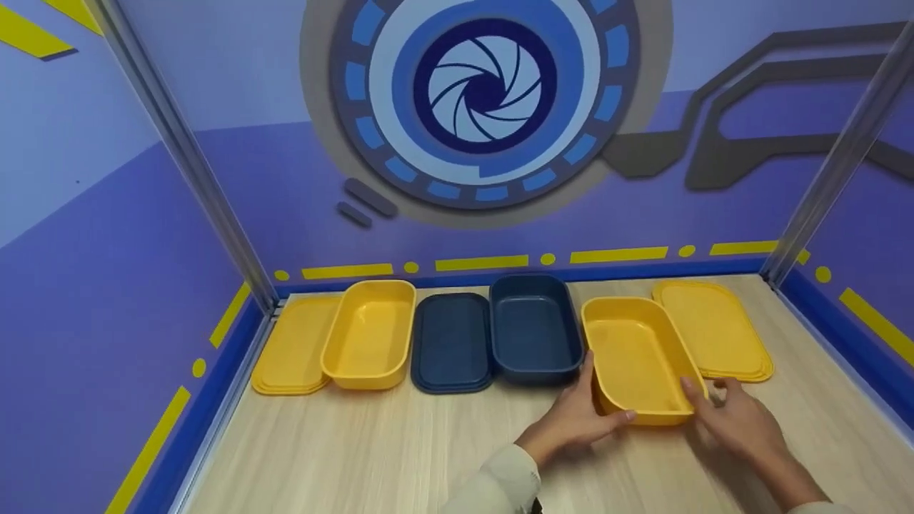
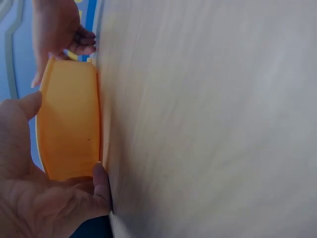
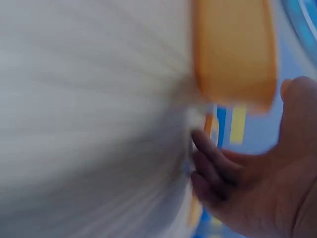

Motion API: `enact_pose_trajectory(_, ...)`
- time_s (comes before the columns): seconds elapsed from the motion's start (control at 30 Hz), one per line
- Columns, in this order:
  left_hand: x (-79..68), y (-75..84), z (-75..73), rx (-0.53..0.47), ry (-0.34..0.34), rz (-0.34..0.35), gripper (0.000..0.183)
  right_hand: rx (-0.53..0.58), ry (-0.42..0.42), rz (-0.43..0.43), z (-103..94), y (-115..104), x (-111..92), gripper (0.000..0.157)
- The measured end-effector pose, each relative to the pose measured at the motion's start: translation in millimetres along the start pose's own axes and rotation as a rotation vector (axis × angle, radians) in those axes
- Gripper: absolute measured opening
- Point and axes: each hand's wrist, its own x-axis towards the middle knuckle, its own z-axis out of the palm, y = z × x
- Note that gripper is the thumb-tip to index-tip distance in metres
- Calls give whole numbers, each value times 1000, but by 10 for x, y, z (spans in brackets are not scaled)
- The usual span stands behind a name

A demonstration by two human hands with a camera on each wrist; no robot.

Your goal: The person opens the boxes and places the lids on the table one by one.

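Note:
A yellow food container (image 1: 635, 357) stands in front of me at right, its open top facing up. My left hand (image 1: 575, 417) grips its near left corner, thumb on the near rim and fingers along the side. In the left wrist view, the left thumb lies on the edge of the container (image 2: 72, 119). The right hand (image 1: 739, 421) is at the near right corner, its thumb reaching over the rim. Its other fingers hang loosely bent, apart from the container wall in the right wrist view. A yellow lid (image 1: 714, 328) lies just beyond the right hand.
Left of the held container, a dark blue container (image 1: 537, 328) and dark blue lid (image 1: 452, 343) lie side by side. Farther left are another yellow container (image 1: 371, 332) and yellow lid (image 1: 296, 346). Printed panels (image 1: 235, 178) wall in the wooden table (image 1: 357, 457).

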Motion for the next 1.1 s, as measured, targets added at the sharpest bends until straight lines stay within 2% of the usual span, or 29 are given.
enact_pose_trajectory(0.1,-49,-29,-12,6,23,30,108,-78,118,-23,103,-186,-101,120)
enact_pose_trajectory(0.23,-179,-27,-38,42,38,33,86,-82,172,-86,253,-428,-221,126)
enact_pose_trajectory(0.3,-258,8,-74,60,23,-1,76,-83,188,-127,329,-518,-263,130)
enact_pose_trajectory(0.37,-338,50,-121,71,-10,-63,69,-89,216,-171,400,-575,-297,133)
enact_pose_trajectory(0.47,-471,95,-210,65,-53,-131,64,-108,247,-195,456,-626,-313,138)
enact_pose_trajectory(0.53,-562,87,-261,63,-56,-132,63,-114,241,-196,470,-638,-298,141)
enact_pose_trajectory(0.7,-748,-32,-386,12,-36,-96,58,-97,153,-145,409,-610,-225,148)
enact_pose_trajectory(0.87,-823,-169,-570,-106,6,-71,51,-75,77,-87,292,-613,-153,157)
enact_pose_trajectory(0.97,-875,-240,-680,-122,28,-54,48,-64,46,-81,269,-650,-100,160)
enact_pose_trajectory(1.1,-931,-344,-787,-118,54,-41,40,-61,48,-88,293,-711,0,158)
